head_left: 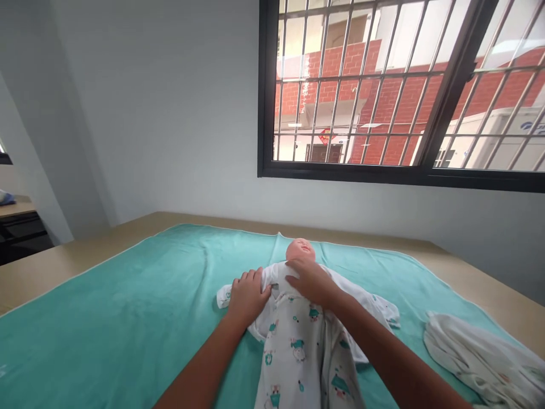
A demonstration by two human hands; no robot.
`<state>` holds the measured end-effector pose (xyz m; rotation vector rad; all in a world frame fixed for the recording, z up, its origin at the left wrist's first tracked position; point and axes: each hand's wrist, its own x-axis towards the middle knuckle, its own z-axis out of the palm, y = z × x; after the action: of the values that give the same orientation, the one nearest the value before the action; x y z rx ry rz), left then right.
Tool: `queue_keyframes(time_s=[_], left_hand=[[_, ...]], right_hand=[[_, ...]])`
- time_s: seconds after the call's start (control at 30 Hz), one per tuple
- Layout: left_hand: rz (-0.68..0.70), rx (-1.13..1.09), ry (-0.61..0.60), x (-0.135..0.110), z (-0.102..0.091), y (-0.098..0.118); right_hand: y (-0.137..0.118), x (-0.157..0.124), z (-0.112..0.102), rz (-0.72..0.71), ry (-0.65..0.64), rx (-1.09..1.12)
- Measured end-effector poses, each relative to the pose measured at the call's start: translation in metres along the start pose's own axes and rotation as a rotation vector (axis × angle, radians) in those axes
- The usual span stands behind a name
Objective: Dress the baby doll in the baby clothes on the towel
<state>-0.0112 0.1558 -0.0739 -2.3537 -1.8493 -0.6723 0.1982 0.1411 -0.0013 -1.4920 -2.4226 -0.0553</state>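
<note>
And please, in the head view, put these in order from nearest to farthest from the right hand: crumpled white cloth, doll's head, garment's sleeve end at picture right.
1. Doll's head: just beyond the right hand.
2. Garment's sleeve end: to the hand's right.
3. Crumpled white cloth: farther right, lower picture corner.

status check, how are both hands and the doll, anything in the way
Left hand and right hand on white printed baby clothes. Doll face up on teal blanket. Crumpled white cloth off to the right, clear of both hands.
</note>
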Motion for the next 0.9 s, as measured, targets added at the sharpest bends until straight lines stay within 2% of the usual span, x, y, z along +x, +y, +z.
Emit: queue_keyframes(time_s=[0.1,0.2,0.33,0.4,0.5,0.63,0.9], left_hand=[[-0.010,-0.020,0.011,-0.001,0.001,0.000],[-0.002,-0.034,0.041,-0.002,0.003,-0.001],[0.002,-0.057,0.071,-0.002,0.003,-0.001],[-0.004,-0.059,0.073,-0.001,0.003,-0.001],[-0.021,-0.050,0.084,-0.001,0.000,0.000],[-0.032,-0.066,0.128,-0.003,-0.004,0.002],[-0.053,-0.122,0.209,-0.007,-0.010,-0.001]], right_hand=[[-0.024,0.044,0.002,-0.066,-0.184,-0.123],[-0.033,0.074,0.010,-0.086,-0.306,-0.202],[-0.040,0.094,0.023,-0.084,-0.474,-0.259],[-0.043,0.097,0.028,-0.071,-0.513,-0.268],[-0.043,0.096,0.029,-0.056,-0.495,-0.262],[-0.035,0.086,0.013,-0.069,-0.449,-0.201],[0.005,0.065,-0.020,-0.025,-0.311,-0.126]])
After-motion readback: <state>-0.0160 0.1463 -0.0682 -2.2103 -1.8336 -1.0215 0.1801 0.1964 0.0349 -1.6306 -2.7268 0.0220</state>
